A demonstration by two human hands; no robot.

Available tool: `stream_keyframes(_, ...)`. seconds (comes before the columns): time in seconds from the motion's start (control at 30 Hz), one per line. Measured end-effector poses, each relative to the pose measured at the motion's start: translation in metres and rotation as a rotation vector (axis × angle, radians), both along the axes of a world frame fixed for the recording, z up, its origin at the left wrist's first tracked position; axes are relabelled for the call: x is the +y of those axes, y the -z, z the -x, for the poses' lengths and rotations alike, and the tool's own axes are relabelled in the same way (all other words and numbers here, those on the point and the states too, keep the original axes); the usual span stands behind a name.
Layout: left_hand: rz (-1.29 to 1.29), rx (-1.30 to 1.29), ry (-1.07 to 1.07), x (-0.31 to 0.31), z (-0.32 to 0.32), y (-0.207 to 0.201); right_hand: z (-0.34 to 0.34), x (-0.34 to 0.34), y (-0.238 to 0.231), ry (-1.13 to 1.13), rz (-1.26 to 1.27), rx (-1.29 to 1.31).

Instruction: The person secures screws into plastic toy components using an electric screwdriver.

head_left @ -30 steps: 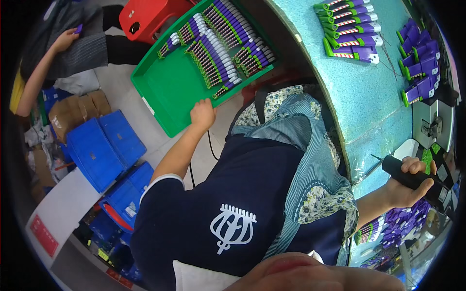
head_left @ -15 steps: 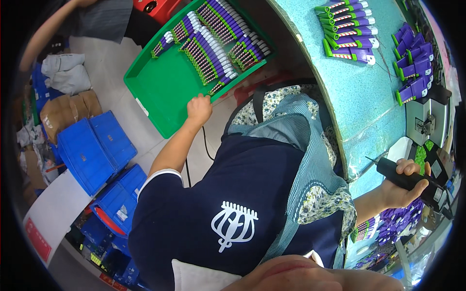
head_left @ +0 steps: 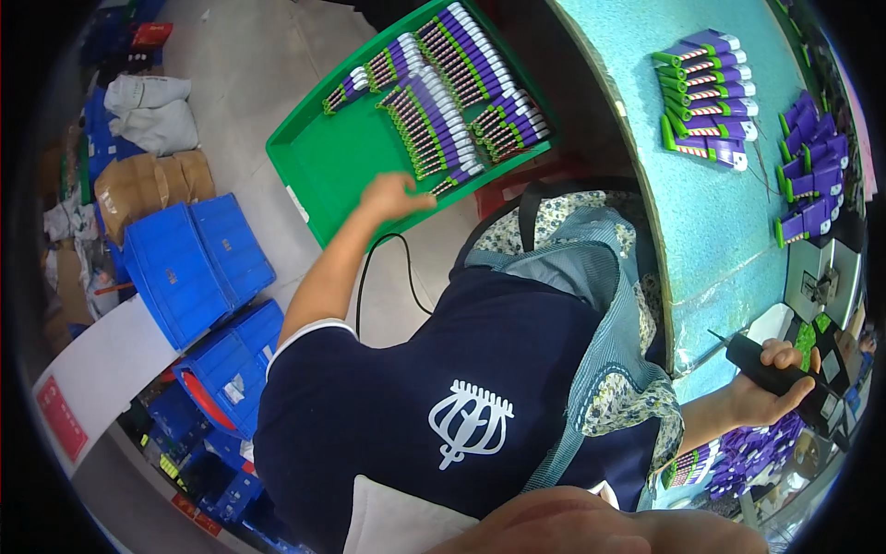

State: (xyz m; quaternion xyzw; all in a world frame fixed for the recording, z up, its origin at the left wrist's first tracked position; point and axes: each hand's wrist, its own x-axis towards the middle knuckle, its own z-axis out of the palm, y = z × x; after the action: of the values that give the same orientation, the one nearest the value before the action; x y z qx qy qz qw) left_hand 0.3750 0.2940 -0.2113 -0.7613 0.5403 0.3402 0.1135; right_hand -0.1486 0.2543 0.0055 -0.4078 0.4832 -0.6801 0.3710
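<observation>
My left hand [head_left: 392, 196] is over the near wall of a green tray [head_left: 337, 152], its fingers apart and slightly blurred, with nothing visible in them. Close to its fingertips is the end of a row of purple, white and green pieces [head_left: 434, 129] with red-striped strips, lined up in the tray. On the right, my right hand [head_left: 775, 392] is wrapped round a black electric screwdriver [head_left: 766, 366], whose thin bit points up and left over the blue-green table [head_left: 701, 249].
More such pieces [head_left: 711, 97] lie in a row on the table, with purple ones [head_left: 812, 166] beyond. A metal fixture [head_left: 817, 277] stands at the right. A purple heap [head_left: 757, 452] lies below the screwdriver. Blue bins [head_left: 180, 272] and a black cable [head_left: 365, 277] are at the left.
My left hand has opened from a closed shape at the tray's wall and shifted slightly right. The right hand keeps its hold on the screwdriver. The whole view has shifted.
</observation>
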Motion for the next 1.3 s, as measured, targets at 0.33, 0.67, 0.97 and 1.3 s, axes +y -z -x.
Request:
stream_keyframes(0.33, 0.537, -0.497, -0.074, -0.106, -0.145, 0.066, 0.0, -0.002, -0.003, 0.057, -0.02, 0.016)
stream_keyframes(0.67, 0.299, -0.538, -0.368, -0.094, -0.146, 0.069, -0.002, -0.012, -0.003, 0.026, -0.034, 0.015)
stream_keyframes(0.97, 0.999, 0.285, -0.338, -0.134, 0.013, -0.097, -0.007, -0.024, 0.003, 0.05, 0.007, -0.066)
stream_keyframes(1.3, 1.039, 0.198, 0.377, -0.304, 0.222, -0.16, -0.025, -0.009, -0.011, 0.084, 0.126, 0.015)
